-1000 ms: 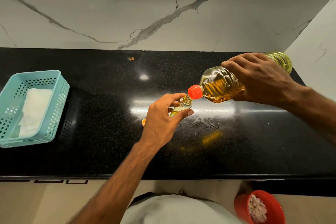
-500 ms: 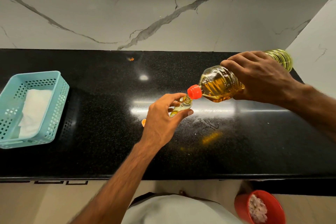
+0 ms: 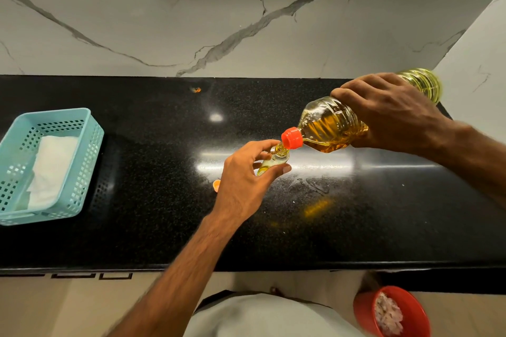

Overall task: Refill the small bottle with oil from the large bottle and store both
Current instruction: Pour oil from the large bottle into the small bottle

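My right hand [image 3: 391, 115] grips the large clear bottle [image 3: 332, 124] of golden oil and holds it tipped down to the left. Its red spout cap [image 3: 292, 138] rests right over the open neck of the small bottle [image 3: 275, 160]. My left hand [image 3: 246, 180] holds that small bottle tilted above the black counter [image 3: 153, 200]; pale oil shows inside it. A small orange cap [image 3: 216, 185] lies on the counter just left of my left hand, partly hidden by it.
A turquoise perforated basket [image 3: 90, 156] with a white cloth [image 3: 50, 169] inside sits at the counter's left end. A marble wall rises behind and at the right. A red bin [image 3: 364, 309] stands on the floor at lower right. A smear marks the counter under the bottles.
The large bottle's base has risen slightly, tipping it a little more steeply toward the small bottle. Both hands stay in place.
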`<state>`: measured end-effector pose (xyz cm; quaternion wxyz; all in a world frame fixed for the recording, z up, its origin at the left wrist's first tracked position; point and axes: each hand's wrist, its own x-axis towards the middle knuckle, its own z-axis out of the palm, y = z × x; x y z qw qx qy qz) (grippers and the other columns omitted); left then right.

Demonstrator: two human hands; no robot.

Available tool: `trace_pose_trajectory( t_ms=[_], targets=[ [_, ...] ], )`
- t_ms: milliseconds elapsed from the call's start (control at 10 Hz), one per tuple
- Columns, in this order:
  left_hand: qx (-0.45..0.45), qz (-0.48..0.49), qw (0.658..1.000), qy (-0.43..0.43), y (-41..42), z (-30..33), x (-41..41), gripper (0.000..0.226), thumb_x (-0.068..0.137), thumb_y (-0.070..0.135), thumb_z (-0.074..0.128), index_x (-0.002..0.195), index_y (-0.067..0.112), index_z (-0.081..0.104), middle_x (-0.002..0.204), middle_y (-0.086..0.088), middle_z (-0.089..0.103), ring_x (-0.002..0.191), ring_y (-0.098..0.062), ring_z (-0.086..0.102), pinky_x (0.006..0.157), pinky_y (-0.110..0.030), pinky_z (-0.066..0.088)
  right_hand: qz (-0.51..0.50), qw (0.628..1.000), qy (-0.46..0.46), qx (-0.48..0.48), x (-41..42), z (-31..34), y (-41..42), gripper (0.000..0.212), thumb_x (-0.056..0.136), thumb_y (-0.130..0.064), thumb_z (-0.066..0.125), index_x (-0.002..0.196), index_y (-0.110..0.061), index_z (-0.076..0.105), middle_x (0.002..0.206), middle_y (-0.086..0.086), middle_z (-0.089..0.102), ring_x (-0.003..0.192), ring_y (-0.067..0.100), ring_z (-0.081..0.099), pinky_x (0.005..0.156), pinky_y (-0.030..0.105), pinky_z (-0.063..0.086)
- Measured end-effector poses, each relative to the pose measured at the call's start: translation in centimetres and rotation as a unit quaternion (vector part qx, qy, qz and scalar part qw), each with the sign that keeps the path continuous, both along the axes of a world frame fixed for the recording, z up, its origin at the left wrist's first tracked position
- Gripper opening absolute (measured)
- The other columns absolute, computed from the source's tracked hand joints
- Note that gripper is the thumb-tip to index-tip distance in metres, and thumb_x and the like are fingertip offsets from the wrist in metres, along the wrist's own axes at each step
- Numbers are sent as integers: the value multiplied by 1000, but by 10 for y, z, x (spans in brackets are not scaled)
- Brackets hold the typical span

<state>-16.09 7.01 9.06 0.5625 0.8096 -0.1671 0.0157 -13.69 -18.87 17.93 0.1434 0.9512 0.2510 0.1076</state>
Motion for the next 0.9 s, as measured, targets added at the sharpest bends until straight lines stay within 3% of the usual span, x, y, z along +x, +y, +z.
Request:
trace_pose_trajectory(
  t_ms=[600,900],
  targets=[
    [0,-4,1000,-8,-1,1,2,43,78,27,77,118,20,63,106,8,67,99,-6,65,86,-16,52,6,1000,-1,-9,2,3,0,93,56,-39,91,131,0,52,119,26,62,104,47,61,86,56,50],
    [-1,-2,1000,-7,-1,1,2,43,78,26,77,118,19,63,108,6,68,100,-5,65,87,-22,54,3,1000,2,-15,3,4,0,93,56,-41,90,132,0,52,120,26,62,105,46,61,88,55,49]
  ],
)
